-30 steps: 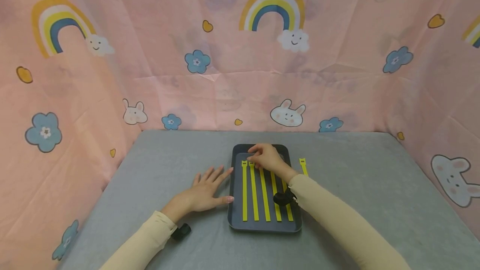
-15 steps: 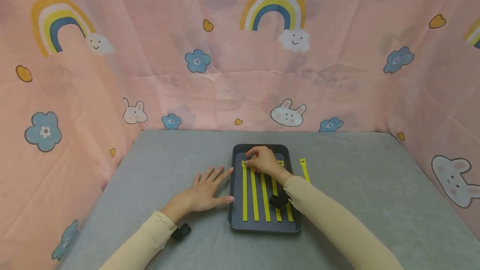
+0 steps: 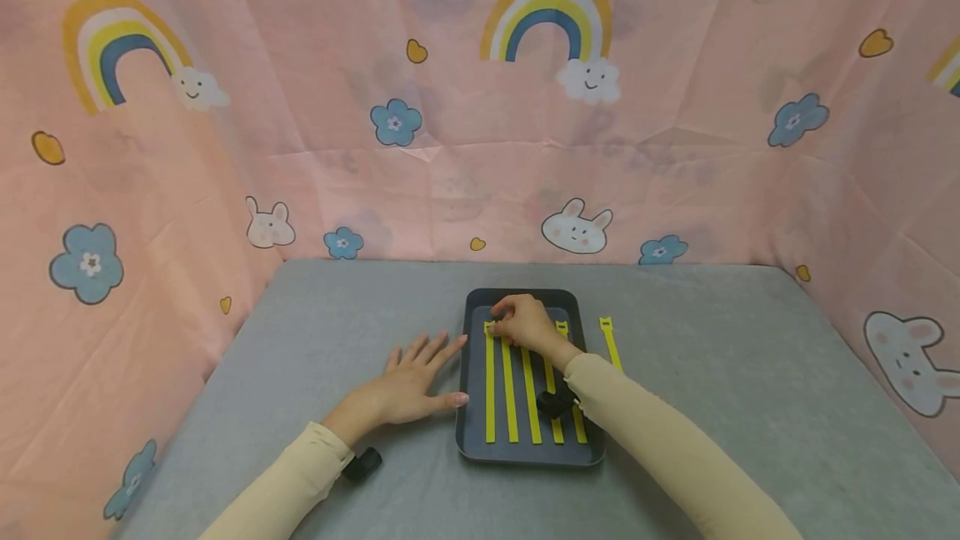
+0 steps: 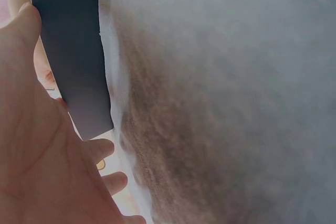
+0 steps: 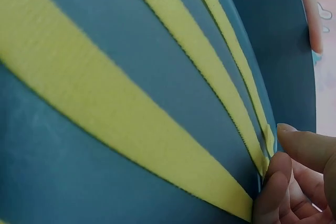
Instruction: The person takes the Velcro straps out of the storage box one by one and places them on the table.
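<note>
The right hand (image 3: pixel 529 323) has shifted from the second strap's head to that of the leftmost strap (image 3: pixel 490 390); this suggests that the work now centres there; thumb and index finger stand narrowly apart at the head, though whether they pinch it cannot be told. Below the grip, the leftmost strap runs toward the person along the tray (image 3: pixel 529 458); to its right lie four other straps (image 3: pixel 532 398); farther right, outside the tray, is a loose strap (image 3: pixel 611 344); left of the grip, the left hand (image 3: pixel 414 386) lies spread, its thumb at the tray's side. The grey table (image 3: pixel 735 407) surrounds the tray; beyond the grip hangs a pink printed curtain (image 3: pixel 450 190).
</note>
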Available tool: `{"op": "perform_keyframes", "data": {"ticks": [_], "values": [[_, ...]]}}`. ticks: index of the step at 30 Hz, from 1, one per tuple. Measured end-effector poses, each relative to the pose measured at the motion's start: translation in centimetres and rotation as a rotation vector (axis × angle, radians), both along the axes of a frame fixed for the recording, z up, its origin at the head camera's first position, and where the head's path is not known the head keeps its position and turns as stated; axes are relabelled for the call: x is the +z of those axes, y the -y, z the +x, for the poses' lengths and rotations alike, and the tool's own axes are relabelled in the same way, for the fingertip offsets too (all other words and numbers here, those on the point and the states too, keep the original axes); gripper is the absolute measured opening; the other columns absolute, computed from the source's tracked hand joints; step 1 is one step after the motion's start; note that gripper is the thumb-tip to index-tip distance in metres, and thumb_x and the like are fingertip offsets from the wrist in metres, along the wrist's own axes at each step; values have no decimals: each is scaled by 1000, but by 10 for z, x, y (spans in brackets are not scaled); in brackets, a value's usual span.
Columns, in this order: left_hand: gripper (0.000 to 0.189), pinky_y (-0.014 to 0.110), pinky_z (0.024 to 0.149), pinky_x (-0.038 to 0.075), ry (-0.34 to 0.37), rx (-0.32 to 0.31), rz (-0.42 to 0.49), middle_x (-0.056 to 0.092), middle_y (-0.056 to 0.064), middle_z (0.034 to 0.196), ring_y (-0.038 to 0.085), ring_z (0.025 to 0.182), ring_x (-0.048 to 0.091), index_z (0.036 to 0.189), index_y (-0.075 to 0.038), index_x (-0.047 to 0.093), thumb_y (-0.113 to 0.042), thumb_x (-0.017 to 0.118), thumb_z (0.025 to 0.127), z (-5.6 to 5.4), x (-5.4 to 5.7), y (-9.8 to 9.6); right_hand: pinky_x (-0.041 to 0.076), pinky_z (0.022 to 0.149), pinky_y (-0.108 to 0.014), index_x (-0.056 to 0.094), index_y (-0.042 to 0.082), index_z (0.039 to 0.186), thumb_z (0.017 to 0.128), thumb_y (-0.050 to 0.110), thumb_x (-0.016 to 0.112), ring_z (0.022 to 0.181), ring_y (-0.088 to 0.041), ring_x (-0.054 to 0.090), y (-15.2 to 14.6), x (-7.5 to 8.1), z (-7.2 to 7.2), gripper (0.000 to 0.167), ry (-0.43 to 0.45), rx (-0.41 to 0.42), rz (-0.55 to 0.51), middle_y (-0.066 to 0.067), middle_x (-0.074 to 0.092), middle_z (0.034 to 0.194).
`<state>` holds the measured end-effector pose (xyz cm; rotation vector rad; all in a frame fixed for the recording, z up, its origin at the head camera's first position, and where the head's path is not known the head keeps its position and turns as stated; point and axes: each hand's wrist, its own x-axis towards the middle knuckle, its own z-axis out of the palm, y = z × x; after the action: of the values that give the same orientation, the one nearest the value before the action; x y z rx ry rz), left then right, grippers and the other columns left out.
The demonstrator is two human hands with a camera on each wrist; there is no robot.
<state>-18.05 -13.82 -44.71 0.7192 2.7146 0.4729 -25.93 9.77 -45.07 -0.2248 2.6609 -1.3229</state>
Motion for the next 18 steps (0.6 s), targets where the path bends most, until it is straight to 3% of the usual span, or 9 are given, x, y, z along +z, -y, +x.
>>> {"op": "perform_keyframes", "data": {"ticks": [18], "values": [[86, 72, 116, 8, -11, -3, 1, 10, 6, 169, 40, 155, 5, 159, -40, 6, -73, 47, 90, -1, -3, 1, 47, 52, -27, 71, 4, 111, 84, 12, 78, 52, -14, 57, 7, 1, 4, 29, -54, -3, 96, -6, 66, 69]]}}
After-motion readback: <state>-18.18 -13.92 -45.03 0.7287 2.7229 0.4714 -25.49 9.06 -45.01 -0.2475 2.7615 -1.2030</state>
